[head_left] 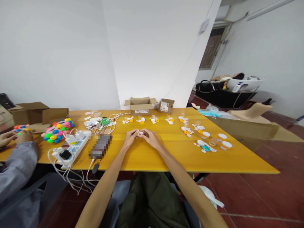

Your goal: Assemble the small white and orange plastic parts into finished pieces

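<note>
Both hands, left hand [130,138] and right hand [150,138], pinch one small white part [141,133] between them; we judge it light, rigid, best gripped by fingertips at its edges.

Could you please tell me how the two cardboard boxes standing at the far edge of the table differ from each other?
The larger box is wide and low, while the smaller box is compact. The larger box stands open with its flaps spread, while the smaller box looks mostly closed. Both are brown cardboard with a white label, standing by the white wall on the yellow table.
</note>
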Available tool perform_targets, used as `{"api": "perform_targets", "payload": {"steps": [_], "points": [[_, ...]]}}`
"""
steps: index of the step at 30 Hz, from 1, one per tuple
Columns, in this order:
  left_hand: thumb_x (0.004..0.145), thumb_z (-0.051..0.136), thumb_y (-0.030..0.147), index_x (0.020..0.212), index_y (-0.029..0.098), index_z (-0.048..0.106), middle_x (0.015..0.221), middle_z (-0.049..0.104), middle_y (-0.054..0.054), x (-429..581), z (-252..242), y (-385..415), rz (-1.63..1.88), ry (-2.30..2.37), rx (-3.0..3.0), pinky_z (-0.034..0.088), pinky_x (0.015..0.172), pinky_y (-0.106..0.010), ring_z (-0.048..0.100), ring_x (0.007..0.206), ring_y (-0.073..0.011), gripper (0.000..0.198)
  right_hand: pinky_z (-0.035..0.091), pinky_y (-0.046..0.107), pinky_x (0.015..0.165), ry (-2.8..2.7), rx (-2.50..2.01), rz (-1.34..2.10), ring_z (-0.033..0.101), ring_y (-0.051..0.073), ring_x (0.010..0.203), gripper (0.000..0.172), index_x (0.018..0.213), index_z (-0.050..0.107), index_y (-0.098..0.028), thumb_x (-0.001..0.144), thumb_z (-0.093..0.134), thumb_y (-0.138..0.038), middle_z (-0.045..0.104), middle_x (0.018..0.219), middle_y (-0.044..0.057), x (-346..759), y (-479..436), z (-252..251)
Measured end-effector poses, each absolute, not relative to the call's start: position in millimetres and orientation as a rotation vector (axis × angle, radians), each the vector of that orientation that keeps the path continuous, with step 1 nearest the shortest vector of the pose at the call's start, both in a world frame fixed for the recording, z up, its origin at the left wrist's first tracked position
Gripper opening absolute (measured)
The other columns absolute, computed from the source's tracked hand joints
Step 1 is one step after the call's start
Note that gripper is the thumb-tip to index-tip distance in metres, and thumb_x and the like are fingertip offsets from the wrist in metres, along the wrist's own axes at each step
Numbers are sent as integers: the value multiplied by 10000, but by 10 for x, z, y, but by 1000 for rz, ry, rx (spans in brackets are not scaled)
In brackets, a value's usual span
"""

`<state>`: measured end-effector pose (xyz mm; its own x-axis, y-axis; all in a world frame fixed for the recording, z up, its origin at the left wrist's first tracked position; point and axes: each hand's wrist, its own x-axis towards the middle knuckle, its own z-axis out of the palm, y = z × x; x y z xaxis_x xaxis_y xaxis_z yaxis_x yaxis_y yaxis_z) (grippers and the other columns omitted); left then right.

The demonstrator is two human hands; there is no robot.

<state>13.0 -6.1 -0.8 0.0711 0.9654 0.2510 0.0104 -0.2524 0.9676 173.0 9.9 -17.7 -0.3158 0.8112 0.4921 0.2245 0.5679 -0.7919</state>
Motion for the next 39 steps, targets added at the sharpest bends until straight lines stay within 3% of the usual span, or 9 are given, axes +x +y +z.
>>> {"api": "perform_targets", "payload": {"steps": [7, 22, 39], "points": [[729, 696, 578, 636, 157, 663, 544, 578, 5, 122, -21, -53, 1313, 1066, 1495, 440, 603, -259, 542, 585, -142, 433, 489, 311, 749, -1869, -815, 633, 589, 206, 840, 153, 937, 677, -254, 797, 616, -257, 665, 909, 36, 1759, 87, -163], [692, 725, 567, 684, 153, 686, 576, 584, 13, 148, 32, -75, 1310, 1047, 1493, 429, 599, -260, 523, 580, -132, 416, 472, 285, 687, -1844, -908, 721, 614, 175, 688, 212, 838, 686, -227, 869, 564, -398, 697, 745, 7, 1746, 52, -130], [733, 684, 590, 624, 161, 653, 474, 525, 31, 148, 2, -61, 1310, 1097, 1488, 402, 537, -243, 500, 498, -117, 443, 486, 312, 727, -1866, -848, 612, 593, 200, 780, 131, 916, 674, -248, 806, 633, -306, 665, 864, 32, 1749, 62, -145]]}}
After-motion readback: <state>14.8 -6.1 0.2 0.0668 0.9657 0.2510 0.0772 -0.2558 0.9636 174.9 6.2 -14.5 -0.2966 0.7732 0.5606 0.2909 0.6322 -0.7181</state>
